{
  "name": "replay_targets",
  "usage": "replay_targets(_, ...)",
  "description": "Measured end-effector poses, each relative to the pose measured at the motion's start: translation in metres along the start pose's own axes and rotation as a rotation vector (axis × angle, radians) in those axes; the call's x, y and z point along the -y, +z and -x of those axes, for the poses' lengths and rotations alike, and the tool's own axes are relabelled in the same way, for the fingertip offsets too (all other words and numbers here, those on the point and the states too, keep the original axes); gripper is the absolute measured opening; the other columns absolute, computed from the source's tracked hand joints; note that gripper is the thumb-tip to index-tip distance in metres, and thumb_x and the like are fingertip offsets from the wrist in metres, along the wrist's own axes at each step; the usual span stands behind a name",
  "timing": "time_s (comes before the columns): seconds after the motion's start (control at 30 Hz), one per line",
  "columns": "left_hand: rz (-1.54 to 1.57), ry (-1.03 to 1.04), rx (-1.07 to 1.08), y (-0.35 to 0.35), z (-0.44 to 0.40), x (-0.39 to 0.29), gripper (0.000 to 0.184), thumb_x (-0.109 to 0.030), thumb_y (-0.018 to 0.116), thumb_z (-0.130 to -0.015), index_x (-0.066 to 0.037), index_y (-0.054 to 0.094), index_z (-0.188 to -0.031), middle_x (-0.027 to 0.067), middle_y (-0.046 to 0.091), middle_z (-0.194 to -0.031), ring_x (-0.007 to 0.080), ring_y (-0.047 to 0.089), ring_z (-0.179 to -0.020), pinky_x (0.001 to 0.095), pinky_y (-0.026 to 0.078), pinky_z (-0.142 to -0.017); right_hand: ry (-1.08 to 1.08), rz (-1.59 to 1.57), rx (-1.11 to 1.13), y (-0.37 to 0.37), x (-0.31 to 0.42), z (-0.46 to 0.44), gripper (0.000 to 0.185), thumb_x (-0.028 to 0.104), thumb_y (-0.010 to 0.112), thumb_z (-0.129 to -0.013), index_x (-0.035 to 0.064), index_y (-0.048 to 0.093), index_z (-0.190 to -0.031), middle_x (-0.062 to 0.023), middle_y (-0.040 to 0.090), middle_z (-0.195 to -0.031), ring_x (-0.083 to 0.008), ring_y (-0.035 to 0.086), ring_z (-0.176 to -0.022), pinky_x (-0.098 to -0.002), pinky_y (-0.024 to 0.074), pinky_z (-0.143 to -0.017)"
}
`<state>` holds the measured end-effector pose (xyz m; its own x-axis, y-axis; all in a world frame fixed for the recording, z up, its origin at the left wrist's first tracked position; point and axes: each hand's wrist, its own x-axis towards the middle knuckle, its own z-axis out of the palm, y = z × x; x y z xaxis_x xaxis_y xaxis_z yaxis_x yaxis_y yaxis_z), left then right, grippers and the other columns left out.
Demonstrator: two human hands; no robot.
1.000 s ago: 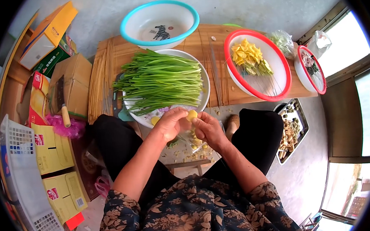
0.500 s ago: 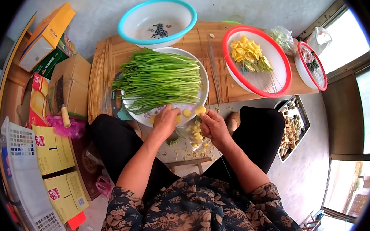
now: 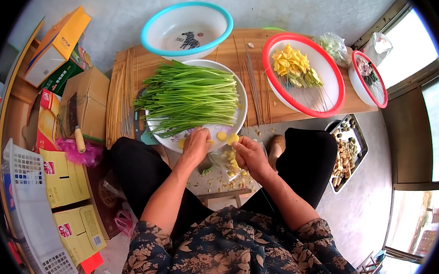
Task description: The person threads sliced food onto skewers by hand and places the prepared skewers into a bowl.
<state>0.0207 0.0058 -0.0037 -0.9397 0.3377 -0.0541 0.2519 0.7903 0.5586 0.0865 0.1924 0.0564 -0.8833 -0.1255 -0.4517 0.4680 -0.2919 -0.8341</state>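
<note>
My left hand [image 3: 196, 146] is closed at the near rim of the white plate [image 3: 242, 103], its fingertips pinched at yellow slices; what exactly they hold is hidden. My right hand [image 3: 251, 154] pinches a round yellow slice [image 3: 233, 139] between thumb and fingers, just beyond the plate's near right edge. Another yellow slice [image 3: 222, 136] lies on the plate between the hands. Long green stalks [image 3: 192, 95] cover most of the plate. Beneath the hands, a clear bag [image 3: 231, 164] holds yellow pieces.
Thin skewers [image 3: 121, 98] lie on the wooden table [image 3: 254, 39]. Behind the plate stands a blue-rimmed basin [image 3: 188, 31]; to the right, a red-rimmed basin [image 3: 332, 75] holds skewered yellow slices. A metal tray [image 3: 363, 146] is on the floor. A knife [image 3: 79, 138] rests by boxes at left.
My hands have moved apart from their meeting point a second ago. The left went down to the plate's near rim; the right moved slightly right with its slice.
</note>
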Motion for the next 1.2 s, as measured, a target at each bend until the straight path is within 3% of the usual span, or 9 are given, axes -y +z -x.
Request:
replay_targets(0.03,-0.001,0.001,-0.001,-0.002,-0.002,0.000,0.021,-0.003,0.067,-0.071,-0.003,0.055,-0.088,0.0095,0.059,-0.082,0.0265,0.061,-0.077,0.0353,0.048,-0.066,0.001,0.008,-0.001,0.001,0.000,0.001,0.013,0.015,0.051,-0.093,0.0022,0.050,-0.089,0.0019,0.039,-0.050,-0.0062,0.030,-0.038,-0.0214,0.0220,-0.036)
replay_targets(0.1,0.592,-0.345,0.142,-0.005,-0.011,0.002,0.015,-0.008,0.064,-0.079,-0.001,0.059,-0.092,0.0072,0.063,-0.081,0.0171,0.063,-0.068,0.0283,0.051,-0.060,-0.006,0.021,0.006,0.002,-0.002,0.002,0.013,0.014,0.050,-0.093,0.0017,0.050,-0.091,0.0020,0.039,-0.050,-0.0059,0.030,-0.038,-0.0214,0.0221,-0.036)
replay_targets(0.13,0.592,-0.343,0.144,-0.008,-0.013,0.003,0.015,-0.008,0.064,-0.079,-0.001,0.059,-0.092,0.0072,0.063,-0.081,0.0171,0.063,-0.068,0.0283,0.051,-0.060,-0.011,0.036,0.013,0.003,-0.002,0.003,0.013,0.014,0.049,-0.093,0.0012,0.050,-0.093,0.0021,0.039,-0.051,-0.0057,0.030,-0.039,-0.0213,0.0223,-0.036)
replay_targets(0.2,1.086,-0.429,0.089,-0.014,-0.014,0.007,0.016,-0.011,0.059,-0.086,0.001,0.059,-0.096,0.0077,0.064,-0.085,0.0113,0.062,-0.064,0.0244,0.052,-0.058,0.007,0.052,0.022,0.007,0.000,0.008,0.013,0.014,0.049,-0.093,0.0012,0.050,-0.095,0.0022,0.039,-0.051,-0.0055,0.030,-0.039,-0.0211,0.0225,-0.037)
replay_targets(0.53,1.331,-0.514,0.046,-0.022,-0.013,-0.002,0.013,-0.007,0.059,-0.086,0.000,0.058,-0.097,0.0081,0.063,-0.090,0.0165,0.064,-0.076,0.0295,0.055,-0.069,0.023,0.127,0.081,0.011,-0.003,0.009,0.015,0.013,0.047,-0.093,0.0031,0.053,-0.101,0.0050,0.040,-0.056,-0.0035,0.032,-0.044,-0.0197,0.0230,-0.040)
replay_targets(1.2,1.275,-0.418,0.057,-0.025,-0.011,-0.010,0.014,-0.007,0.058,-0.086,0.002,0.058,-0.097,0.0085,0.063,-0.091,0.0162,0.064,-0.077,0.0287,0.055,-0.070,0.047,0.087,0.042,0.012,-0.005,0.003,0.014,0.013,0.048,-0.091,0.0029,0.053,-0.099,0.0050,0.041,-0.057,-0.0037,0.032,-0.043,-0.0203,0.0223,-0.040)
